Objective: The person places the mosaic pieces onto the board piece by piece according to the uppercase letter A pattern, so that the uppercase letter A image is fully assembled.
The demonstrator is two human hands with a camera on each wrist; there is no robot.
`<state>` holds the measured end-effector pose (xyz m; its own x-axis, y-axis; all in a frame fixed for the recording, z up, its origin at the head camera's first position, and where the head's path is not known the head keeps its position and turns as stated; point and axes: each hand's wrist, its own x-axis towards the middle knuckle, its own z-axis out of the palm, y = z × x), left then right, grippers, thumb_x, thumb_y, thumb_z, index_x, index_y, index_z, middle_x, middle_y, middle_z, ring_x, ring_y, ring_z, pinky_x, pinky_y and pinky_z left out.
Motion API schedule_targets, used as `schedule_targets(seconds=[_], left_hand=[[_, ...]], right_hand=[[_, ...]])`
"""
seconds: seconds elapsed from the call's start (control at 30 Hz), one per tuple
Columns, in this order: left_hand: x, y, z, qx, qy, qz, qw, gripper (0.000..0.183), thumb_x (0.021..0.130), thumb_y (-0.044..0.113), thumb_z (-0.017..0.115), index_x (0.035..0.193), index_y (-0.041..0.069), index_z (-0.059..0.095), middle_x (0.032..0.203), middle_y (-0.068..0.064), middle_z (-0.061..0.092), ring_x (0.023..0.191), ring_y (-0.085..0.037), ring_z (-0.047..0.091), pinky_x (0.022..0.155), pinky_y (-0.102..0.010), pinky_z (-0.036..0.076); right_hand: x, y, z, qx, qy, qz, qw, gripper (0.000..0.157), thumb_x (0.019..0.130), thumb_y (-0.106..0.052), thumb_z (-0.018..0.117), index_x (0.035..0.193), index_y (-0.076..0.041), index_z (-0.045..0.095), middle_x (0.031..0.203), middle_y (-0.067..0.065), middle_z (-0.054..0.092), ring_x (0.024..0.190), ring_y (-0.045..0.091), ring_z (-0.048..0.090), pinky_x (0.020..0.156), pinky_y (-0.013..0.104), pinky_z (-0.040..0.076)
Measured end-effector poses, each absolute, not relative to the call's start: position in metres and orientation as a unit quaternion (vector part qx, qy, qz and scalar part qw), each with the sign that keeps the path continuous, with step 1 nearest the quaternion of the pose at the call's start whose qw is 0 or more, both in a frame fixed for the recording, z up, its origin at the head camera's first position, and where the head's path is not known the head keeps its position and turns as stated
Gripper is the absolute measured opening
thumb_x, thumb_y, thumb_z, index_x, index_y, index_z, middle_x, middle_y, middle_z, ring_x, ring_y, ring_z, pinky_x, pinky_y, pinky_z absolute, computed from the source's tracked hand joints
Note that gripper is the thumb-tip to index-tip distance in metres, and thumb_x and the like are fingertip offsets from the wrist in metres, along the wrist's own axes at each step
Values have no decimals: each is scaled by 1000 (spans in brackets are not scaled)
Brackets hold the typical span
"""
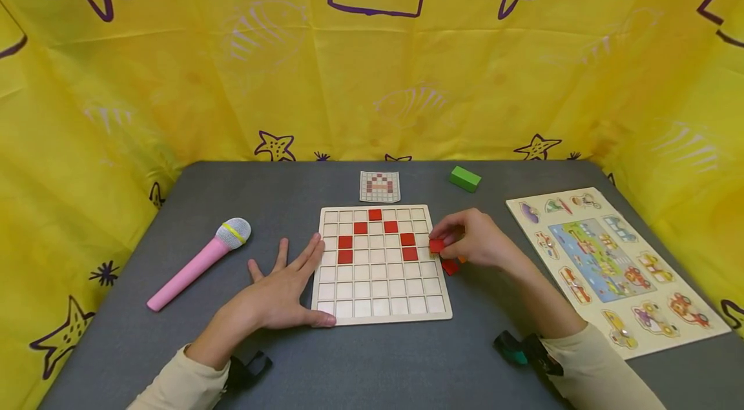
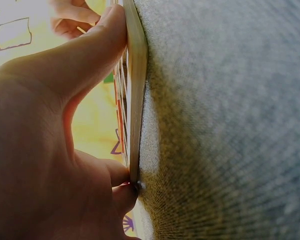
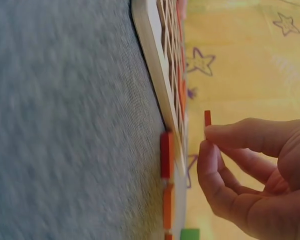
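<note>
1. Red tile [image 1: 436, 246]: pinched between thumb and fingers of the right hand [image 1: 476, 242], raised off the tabletop at the right edge of the grid board.
2. Grid board [image 1: 378, 290]: flat on the grey table [image 1: 395, 365]; 7 red tiles lie in its squares, 1 in the top row, 2 in each of the next 3 rows.
3. Left hand [image 1: 279, 300]: fingers extended and spread, grasping nothing; thumb touches the board's near left corner, fingertips its left side. Hands well apart.
4. Loose red tile [image 1: 450, 266] and orange tile [image 3: 168, 205]: just beside the board's right edge, below the right hand.
5. Pattern card [image 1: 380, 186]: just beyond the board's far edge.
6. Green block [image 1: 465, 179]: right of card.
7. Toy microphone [image 1: 192, 271]: left side; picture puzzle [image 1: 692, 334]: right side.
8. Yellow curtain [image 1: 360, 87]: behind table.
</note>
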<state>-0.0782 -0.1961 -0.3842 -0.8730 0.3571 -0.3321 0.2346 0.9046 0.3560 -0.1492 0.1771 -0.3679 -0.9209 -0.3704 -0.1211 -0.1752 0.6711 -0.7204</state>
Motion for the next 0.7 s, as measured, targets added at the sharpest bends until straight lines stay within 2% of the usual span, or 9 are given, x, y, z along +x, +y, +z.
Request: schedule_targets(seconds=[0.23, 0.7], left_hand=[[-78, -197, -384, 156, 956, 154, 197, 136, 71, 82, 76, 170, 24, 2, 177, 4, -3, 156, -57, -9, 93, -96, -6], [-78, -196, -385, 154, 956, 153, 197, 136, 71, 82, 76, 170, 23, 3, 177, 3, -2, 156, -57, -9, 92, -97, -5]], right_hand=[[-145, 162, -371, -176, 888, -398, 151, 23, 80, -4, 86, 102, -8, 80, 97, 5, 77, 84, 17, 68, 77, 32, 58], [-137, 147, -375, -187, 885, -386, 182, 27, 78, 0, 83, 102, -11, 81, 92, 2, 74, 82, 17, 63, 73, 33, 55]])
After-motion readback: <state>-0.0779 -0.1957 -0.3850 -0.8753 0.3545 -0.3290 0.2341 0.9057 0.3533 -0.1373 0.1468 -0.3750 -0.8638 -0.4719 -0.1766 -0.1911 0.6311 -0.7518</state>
